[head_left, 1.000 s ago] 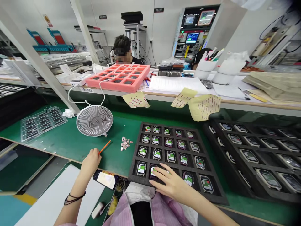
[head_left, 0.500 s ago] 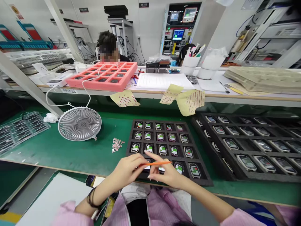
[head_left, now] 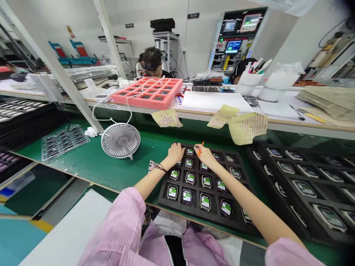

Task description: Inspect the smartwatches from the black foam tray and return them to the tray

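Observation:
A black foam tray [head_left: 162, 199] holds rows of smartwatches, such as this smartwatch [head_left: 205, 201], many with green-and-white screens. My left hand [head_left: 175, 153] is at the tray's far left corner, its fingers bent down over the corner compartment; what they grip there is hidden. In my right hand [head_left: 204, 153] a thin orange stick [head_left: 200, 149] is pinched and held slanting. That hand rests over the far row, just right of a watch [head_left: 190, 150] with a lit screen. Left of the tray, a small pile of metallic pieces [head_left: 152, 164] is partly covered by my left wrist.
A grey round fan [head_left: 121, 140] stands on the green bench [head_left: 124, 177]. More black trays of watches [head_left: 305, 188] are stacked at right. Above, a shelf carries a pink foam tray [head_left: 146, 102], papers [head_left: 213, 101] and a pen cup [head_left: 248, 79]. A person [head_left: 152, 61] sits beyond.
Both hands have moved from the tray's near side to its far row and drawn apart. The orange stick, earlier between both hands, is now in the right one. The view has swung left.

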